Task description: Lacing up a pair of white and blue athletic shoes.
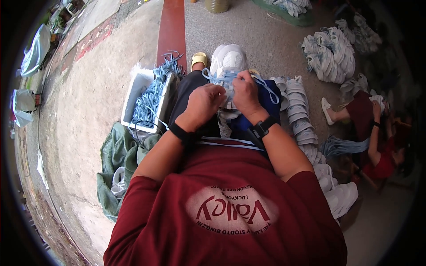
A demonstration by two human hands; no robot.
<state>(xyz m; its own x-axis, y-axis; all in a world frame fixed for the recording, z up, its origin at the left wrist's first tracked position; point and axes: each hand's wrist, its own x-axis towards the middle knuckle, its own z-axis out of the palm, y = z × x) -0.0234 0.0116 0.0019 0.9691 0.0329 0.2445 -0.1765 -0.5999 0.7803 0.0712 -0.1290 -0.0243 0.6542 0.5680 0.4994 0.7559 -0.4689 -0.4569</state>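
I see my left hand (205, 101) curled into a loose fist over the white sneaker (228, 60) that rests on my lap, toe pointing away from me. Its fingers are closed on the shoe's upper near the lacing, though I cannot tell exactly what they pinch. My right hand (245, 91) sits just beside it, fingers pinched narrow on the light blue shoelace (222, 76), which loops out to both sides across the sneaker's tongue. Both hands touch the shoe and almost touch each other. A dark blue cloth (266, 99) lies under the sneaker over my knees.

To my left, a white box (137, 93) on the floor holds a tangle of more blue laces (153, 95), and a green bag (116, 155) is crumpled beside it. To my right, a long row of white sneakers (304, 119) curves along the floor close to my leg. Farther right, another person (377, 133) in dark red sits low on the floor, with a heap of white shoes (330, 53) beyond.
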